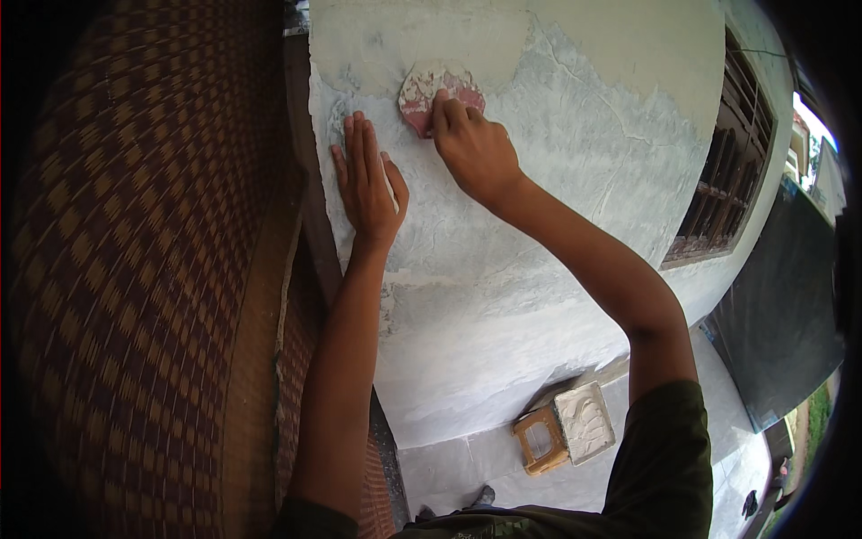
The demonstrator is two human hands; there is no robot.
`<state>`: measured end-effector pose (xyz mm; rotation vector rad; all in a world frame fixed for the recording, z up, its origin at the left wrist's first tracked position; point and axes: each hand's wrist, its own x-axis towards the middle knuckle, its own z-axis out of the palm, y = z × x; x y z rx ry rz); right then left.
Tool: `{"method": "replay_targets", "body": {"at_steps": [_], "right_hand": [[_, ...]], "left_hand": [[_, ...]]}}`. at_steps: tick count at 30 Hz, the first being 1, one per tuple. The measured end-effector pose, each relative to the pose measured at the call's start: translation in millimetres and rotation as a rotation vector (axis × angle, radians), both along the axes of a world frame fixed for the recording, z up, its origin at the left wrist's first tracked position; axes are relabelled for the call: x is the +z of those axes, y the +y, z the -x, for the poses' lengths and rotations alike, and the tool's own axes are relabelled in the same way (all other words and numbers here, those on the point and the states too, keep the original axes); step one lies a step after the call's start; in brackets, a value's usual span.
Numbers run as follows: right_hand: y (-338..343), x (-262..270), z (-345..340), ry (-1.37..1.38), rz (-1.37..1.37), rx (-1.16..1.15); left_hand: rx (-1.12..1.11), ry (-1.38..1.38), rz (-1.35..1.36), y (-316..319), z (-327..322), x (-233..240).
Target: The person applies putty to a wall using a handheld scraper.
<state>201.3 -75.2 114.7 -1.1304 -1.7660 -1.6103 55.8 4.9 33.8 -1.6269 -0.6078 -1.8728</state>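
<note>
My right hand [475, 148] grips a red plastic putty spreader [424, 111] by its narrow end. Whitish filler crusts the spreader's broad blade, which lies against the upper part of a plastered wall [539, 195]. To its left, my left hand [367, 182] rests with its palm towards the wall, fingers stretched upward and thumb out to the side. It holds no tool that I can see. Around both hands the wall is patchy grey-white with cracks and ridges, while smoother cream coating [606, 40] covers the area above.
A woven panel [148, 269] with a wooden frame runs along the left. Low down, a tray of white filler [584, 423] sits beside an orange-brown stool [541, 441] on the tiled floor [438, 471]. A barred window [727, 175] and a dark board [781, 303] are at right.
</note>
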Motion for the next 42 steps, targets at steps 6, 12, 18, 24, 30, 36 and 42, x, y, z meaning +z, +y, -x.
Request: {"method": "replay_targets", "body": {"at_steps": [6,12,18,24,30,36,42], "right_hand": [[-36,21,10,0.107,-0.08,0.185],[3,40,11,0.006,-0.079,0.023],[-20,-2,1,-0.058,-0.05,0.186],[-5,60,-22,0.029,-0.131,0.021],[-17,-18,-9,-0.042,0.076,0.161],[-8,63,-7,0.103,-0.118,0.056],[-12,-11,-3,-0.081,0.026,0.034]], "left_hand": [[0.005,0.004,0.004,-3,-1,2],[-0.016,-0.012,-0.001,1,-6,3],[-0.005,-0.013,-0.004,-1,3,1],[0.001,-0.012,-0.013,-3,-11,4],[0.01,-0.014,0.003,-1,-2,3],[0.006,-0.003,-0.003,-3,-8,4],[0.016,-0.005,0.004,-1,-1,1]]}}
